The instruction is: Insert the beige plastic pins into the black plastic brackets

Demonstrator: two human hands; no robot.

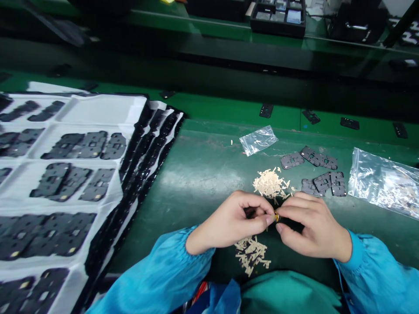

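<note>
Both hands meet over the green table, fingertips almost touching. My left hand (240,218) is pinched closed at the left end of a tiny yellowish piece (277,216). From the other side my right hand (310,222) pinches the same piece between thumb and fingers. Most of it is hidden by the fingers, so its kind cannot be made out. Just beyond the hands lies a heap of small cream-coloured strips (270,183). A second heap of the strips (252,254) lies nearer my body, below the left wrist.
Several black perforated plates (322,183) lie beyond my right hand. A small clear bag (258,140) and a larger filled bag (386,183) rest on the table. At left, stacked white-lined trays (65,174) hold more black plates. A compartment box (278,17) stands at the back.
</note>
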